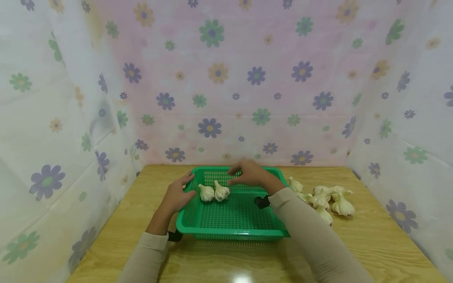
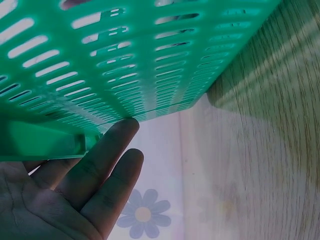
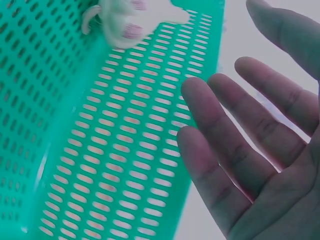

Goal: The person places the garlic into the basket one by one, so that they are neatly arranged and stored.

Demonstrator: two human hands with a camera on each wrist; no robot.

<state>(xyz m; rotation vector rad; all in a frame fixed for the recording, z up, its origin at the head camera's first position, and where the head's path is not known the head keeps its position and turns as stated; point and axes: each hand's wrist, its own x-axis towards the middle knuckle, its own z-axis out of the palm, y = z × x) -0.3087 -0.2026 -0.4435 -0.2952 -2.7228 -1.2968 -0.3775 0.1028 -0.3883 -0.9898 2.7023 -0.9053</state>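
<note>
A green perforated basket (image 1: 233, 232) stands on the wooden table, with two garlic bulbs (image 1: 207, 193) (image 1: 221, 191) side by side at its left end. My left hand (image 1: 177, 195) rests on the basket's left rim, fingers extended; in the left wrist view that hand (image 2: 90, 185) lies along the outer wall (image 2: 150, 65). Over the far part of the basket, my right hand (image 1: 249, 173) hovers with parted fingers, right of the bulbs. The right wrist view shows this hand (image 3: 250, 140) holding nothing, with a garlic bulb (image 3: 132, 22) inside the basket.
Several garlic bulbs (image 1: 342, 205) lie in a loose group on the table (image 1: 368, 236) right of the basket, partly behind my right sleeve (image 1: 311, 232). A flowered cloth (image 1: 237, 86) hangs behind the table and along both sides.
</note>
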